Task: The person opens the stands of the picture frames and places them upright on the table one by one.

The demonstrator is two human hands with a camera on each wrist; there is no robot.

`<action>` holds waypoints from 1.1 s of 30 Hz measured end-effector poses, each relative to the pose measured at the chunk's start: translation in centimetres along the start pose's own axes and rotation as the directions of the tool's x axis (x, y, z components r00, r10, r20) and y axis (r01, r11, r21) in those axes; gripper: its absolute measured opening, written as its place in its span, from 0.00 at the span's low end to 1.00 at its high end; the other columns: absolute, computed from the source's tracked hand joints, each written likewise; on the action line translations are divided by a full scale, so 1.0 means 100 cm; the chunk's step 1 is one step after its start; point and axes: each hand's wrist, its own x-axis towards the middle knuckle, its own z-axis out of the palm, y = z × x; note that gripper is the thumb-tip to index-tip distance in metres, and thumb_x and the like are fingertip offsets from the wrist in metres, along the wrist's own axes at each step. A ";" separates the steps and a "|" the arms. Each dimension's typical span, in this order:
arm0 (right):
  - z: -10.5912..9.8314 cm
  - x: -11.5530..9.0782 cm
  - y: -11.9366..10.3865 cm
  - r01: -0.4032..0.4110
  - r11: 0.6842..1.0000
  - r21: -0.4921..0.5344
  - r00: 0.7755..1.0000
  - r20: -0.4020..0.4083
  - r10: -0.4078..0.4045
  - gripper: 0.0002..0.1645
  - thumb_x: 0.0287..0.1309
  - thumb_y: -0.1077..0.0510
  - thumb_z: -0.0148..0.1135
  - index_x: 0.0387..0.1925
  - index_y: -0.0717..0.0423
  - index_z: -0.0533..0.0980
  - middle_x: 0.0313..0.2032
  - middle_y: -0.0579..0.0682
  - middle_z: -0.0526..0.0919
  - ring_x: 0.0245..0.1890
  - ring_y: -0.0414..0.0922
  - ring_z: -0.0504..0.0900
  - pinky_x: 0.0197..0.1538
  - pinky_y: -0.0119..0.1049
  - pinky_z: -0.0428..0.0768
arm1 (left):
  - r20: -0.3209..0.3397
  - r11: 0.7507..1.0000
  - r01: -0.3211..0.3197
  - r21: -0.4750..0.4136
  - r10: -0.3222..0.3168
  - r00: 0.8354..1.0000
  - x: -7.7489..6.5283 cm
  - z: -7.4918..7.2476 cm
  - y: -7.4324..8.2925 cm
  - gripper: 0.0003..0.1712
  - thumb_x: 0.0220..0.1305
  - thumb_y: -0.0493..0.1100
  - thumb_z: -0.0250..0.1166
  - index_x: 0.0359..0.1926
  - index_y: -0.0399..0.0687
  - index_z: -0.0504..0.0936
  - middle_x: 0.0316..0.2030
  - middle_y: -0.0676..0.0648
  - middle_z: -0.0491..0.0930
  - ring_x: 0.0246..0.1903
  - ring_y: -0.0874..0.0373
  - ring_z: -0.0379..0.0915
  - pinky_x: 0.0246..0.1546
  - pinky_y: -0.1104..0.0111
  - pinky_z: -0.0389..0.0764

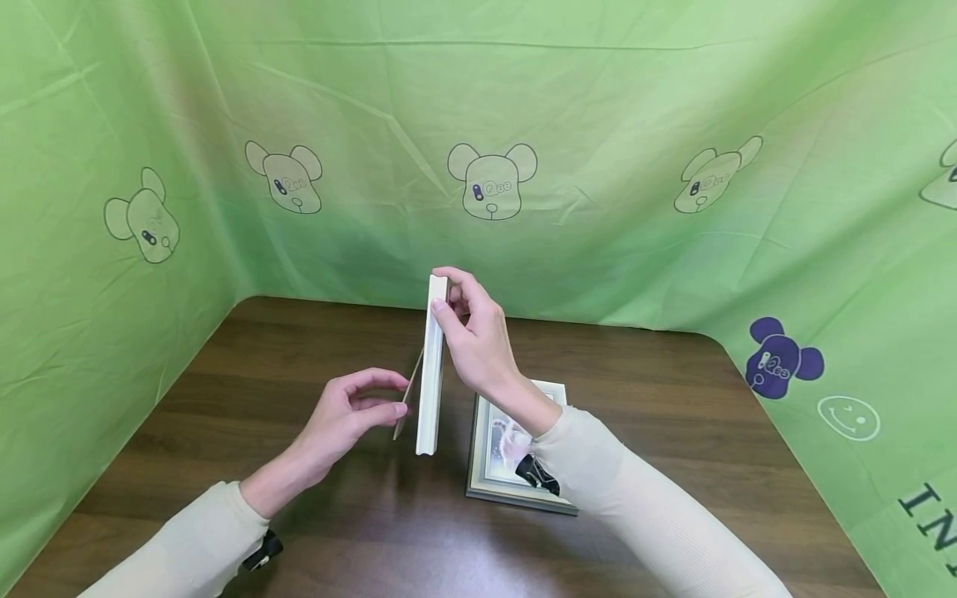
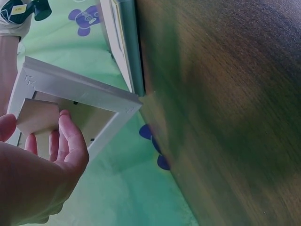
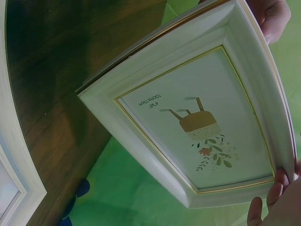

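A white picture frame [image 1: 429, 374] stands on edge in the air above the table, seen nearly side-on in the head view. My right hand [image 1: 482, 340] grips its upper end, thumb on the near edge. My left hand [image 1: 340, 419] pinches the brown stand flap [image 2: 40, 117] on the frame's back, which tilts away from the backing. In the right wrist view the front shows a gold inner border and a printed insert [image 3: 204, 127] with a flower pot drawing and size lettering. The left fingertips partly cover the flap in the left wrist view.
A second picture frame [image 1: 482, 432] lies face up on the brown wooden table [image 1: 643, 465], partly hidden under my right forearm. Green cloth [image 1: 583, 266] printed with bear heads hangs along the back and both sides of the table.
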 end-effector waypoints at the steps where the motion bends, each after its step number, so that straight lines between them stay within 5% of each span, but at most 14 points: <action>1: 0.000 0.000 0.000 0.000 1.000 0.000 1.000 0.000 0.000 0.20 0.60 0.72 0.53 0.54 0.65 0.71 0.30 0.59 0.74 0.29 0.50 0.73 0.35 0.35 0.71 | 0.000 1.000 0.000 -0.002 0.000 1.000 0.000 0.000 0.000 0.20 0.55 0.36 0.70 0.49 0.37 0.79 0.48 0.37 0.77 0.42 0.42 0.79 0.42 0.58 0.81; 13: -0.001 0.000 0.002 -0.005 1.000 -0.003 1.000 -0.003 0.005 0.20 0.60 0.72 0.54 0.54 0.64 0.72 0.31 0.60 0.74 0.29 0.50 0.73 0.34 0.36 0.71 | -0.002 1.000 -0.002 -0.006 0.002 1.000 0.000 -0.001 0.000 0.21 0.56 0.35 0.69 0.50 0.31 0.77 0.49 0.32 0.76 0.41 0.45 0.81 0.42 0.57 0.81; 20: 0.003 0.002 0.035 0.008 1.000 -0.009 1.000 -0.007 -0.008 0.21 0.62 0.66 0.55 0.57 0.54 0.72 0.31 0.51 0.74 0.29 0.45 0.73 0.34 0.35 0.72 | 0.002 1.000 -0.011 -0.019 0.011 1.000 0.000 -0.001 0.000 0.19 0.56 0.34 0.68 0.49 0.34 0.78 0.45 0.38 0.79 0.40 0.47 0.81 0.41 0.59 0.81; 27: 0.005 0.002 0.042 0.007 1.000 -0.012 1.000 -0.008 -0.007 0.22 0.62 0.65 0.56 0.57 0.49 0.72 0.31 0.50 0.74 0.29 0.44 0.74 0.35 0.36 0.72 | 0.006 1.000 -0.007 -0.029 0.008 1.000 0.000 -0.002 0.000 0.19 0.56 0.34 0.67 0.50 0.34 0.78 0.48 0.29 0.75 0.40 0.46 0.81 0.43 0.55 0.80; 33: 0.005 0.002 0.042 0.005 1.000 -0.016 1.000 -0.008 -0.005 0.21 0.62 0.64 0.55 0.57 0.48 0.72 0.31 0.48 0.74 0.30 0.43 0.74 0.35 0.35 0.73 | -0.002 1.000 -0.006 -0.014 0.006 1.000 0.000 -0.003 0.002 0.19 0.57 0.33 0.67 0.50 0.34 0.78 0.46 0.36 0.79 0.40 0.44 0.81 0.43 0.51 0.79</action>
